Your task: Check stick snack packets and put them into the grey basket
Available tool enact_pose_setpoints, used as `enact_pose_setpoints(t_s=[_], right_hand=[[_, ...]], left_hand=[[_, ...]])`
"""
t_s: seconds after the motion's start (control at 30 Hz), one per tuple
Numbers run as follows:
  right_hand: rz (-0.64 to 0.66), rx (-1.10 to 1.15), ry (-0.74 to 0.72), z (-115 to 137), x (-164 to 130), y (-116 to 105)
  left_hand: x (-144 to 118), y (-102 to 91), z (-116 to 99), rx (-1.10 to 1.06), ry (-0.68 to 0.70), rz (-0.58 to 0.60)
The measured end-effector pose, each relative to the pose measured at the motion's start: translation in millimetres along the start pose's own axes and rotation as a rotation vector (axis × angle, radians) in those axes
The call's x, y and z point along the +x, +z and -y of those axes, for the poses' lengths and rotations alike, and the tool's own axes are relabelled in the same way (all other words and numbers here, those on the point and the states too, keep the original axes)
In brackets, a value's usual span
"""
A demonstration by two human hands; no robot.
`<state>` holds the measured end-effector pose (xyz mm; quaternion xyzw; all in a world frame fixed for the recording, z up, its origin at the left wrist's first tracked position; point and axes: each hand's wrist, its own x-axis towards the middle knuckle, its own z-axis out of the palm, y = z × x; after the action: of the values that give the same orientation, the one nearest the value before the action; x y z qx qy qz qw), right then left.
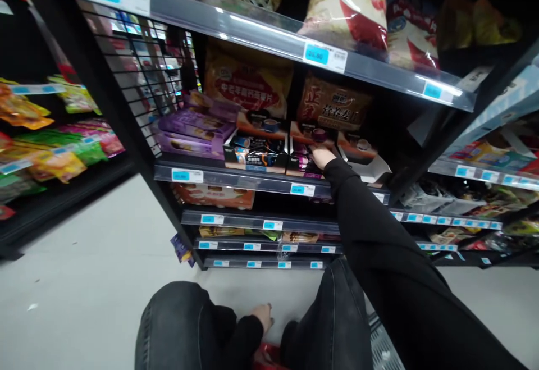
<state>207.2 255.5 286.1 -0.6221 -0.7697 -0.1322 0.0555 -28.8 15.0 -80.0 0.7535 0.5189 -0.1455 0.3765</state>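
My right hand (323, 157) reaches into an open display box (311, 133) of purple coffee-like sachets (302, 158) on the middle shelf. Its fingertips are hidden among the sachets, so I cannot tell whether they grip one. To the left of it stands a similar box (256, 166) with blue and dark sachets. On the other side, an open carton (362, 159) shows a white flap. My left hand (263, 318) hangs low between my knees, fingers apart, with nothing visible in it. Just below it is something red (268, 355), mostly hidden.
Purple packs (189, 128) lie at the shelf's left end beside a black wire grid (130, 72). Large bags (345, 10) sit on the upper shelf, whose edge (252, 22) overhangs my arm. Lower shelves hold flat packs. A grey basket-like grid (383, 347) is at lower right.
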Motion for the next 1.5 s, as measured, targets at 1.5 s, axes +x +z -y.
enact_pose_setpoints(t_s=[1.5], right_hand=[[-0.159,2.092,1.097,140,-310,182]], left_hand=[[-55,-59.9,-73,-1.512,0.031,-0.250]])
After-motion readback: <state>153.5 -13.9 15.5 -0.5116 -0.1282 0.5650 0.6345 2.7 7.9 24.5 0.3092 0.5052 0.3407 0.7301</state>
